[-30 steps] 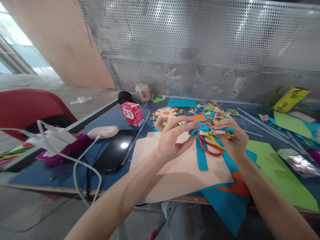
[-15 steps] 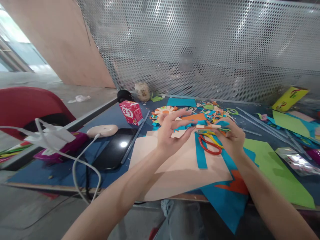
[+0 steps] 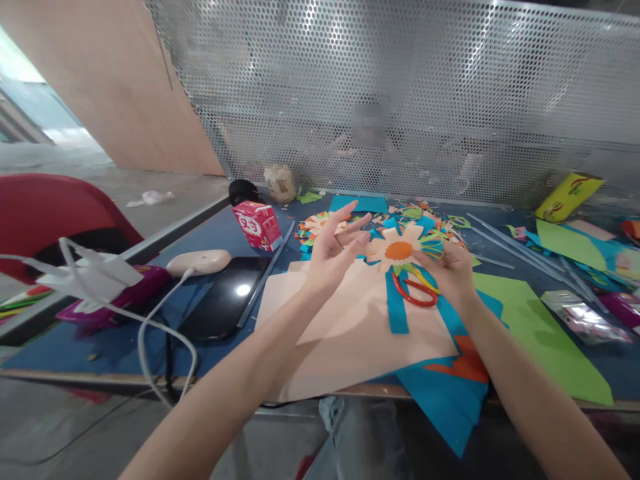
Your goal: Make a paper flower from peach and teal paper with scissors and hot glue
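A paper flower (image 3: 399, 251) with an orange centre, peach petals and blue and green strips around them faces me above the table. My right hand (image 3: 451, 270) grips it at its right edge. To its left my left hand (image 3: 333, 257) is raised with fingers spread, near the petals and holding nothing. Scissors (image 3: 419, 293) with red and yellow handles lie below the flower, their blades hidden. A blue strip (image 3: 398, 310) rests beside them on a peach sheet (image 3: 345, 347). Another layered flower (image 3: 315, 227) lies behind my left hand.
A black phone (image 3: 225, 297), a white cable (image 3: 145, 340) and a pink box (image 3: 257, 225) are on the left. Green sheets (image 3: 535, 327) and a clear packet (image 3: 583, 317) lie right. Paper scraps (image 3: 450, 230) lie behind the hands; a perforated metal panel (image 3: 425, 100) stands at the back.
The paper flower has turned from edge-on to face me, showing its orange centre. My left hand has come off it and moved slightly left; my right hand still holds it.
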{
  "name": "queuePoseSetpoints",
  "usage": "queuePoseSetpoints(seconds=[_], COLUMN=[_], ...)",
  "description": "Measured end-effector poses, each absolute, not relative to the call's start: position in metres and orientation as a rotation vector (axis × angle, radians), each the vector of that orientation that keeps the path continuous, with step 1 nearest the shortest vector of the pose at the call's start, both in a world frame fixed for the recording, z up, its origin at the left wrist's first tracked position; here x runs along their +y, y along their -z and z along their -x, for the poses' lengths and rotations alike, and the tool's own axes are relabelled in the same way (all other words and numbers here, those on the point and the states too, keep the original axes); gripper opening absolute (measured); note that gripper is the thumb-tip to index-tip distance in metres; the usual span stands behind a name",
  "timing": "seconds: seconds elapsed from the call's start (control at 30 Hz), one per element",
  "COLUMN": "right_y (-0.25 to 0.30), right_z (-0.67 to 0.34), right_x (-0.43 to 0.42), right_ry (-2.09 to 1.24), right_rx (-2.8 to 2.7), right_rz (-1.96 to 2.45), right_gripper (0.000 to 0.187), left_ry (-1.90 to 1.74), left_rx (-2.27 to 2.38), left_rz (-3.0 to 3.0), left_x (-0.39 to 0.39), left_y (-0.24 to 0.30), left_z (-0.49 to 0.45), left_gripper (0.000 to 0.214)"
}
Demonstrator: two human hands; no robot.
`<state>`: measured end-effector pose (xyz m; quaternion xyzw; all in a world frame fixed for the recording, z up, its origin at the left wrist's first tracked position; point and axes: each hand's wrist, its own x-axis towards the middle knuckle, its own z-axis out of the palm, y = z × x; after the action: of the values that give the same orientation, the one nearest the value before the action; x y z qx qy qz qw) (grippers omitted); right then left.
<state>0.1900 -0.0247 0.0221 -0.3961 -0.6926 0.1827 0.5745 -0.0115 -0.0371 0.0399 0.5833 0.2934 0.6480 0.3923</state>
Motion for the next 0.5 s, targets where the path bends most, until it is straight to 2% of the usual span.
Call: queuePoseSetpoints(seconds=[0.1,0.3,0.5], right_y=[-0.022,-0.026,-0.037], right_z=[-0.19,-0.192,-0.196], right_x=[-0.024,-0.025,-0.028], right_ry=[-0.413,-0.31,-0.265], right_rx=[-1.628,-1.584,-1.711], right_rz=[0.949,0.766,0.524], right_gripper=[0.014,0.009,0.004], left_ry=[-1.671,-2.083,-2.166], left_rx=[0.753,0.821,0.695], left_rz=[-1.566,-2.297,-2.605], left_x=[-0.033,-0.039,-0.054], left_y=[-0.039,-0.045,-0.051], left_z=[0.014,0.023,0.016], left_gripper=[0.05,0.047,0.04])
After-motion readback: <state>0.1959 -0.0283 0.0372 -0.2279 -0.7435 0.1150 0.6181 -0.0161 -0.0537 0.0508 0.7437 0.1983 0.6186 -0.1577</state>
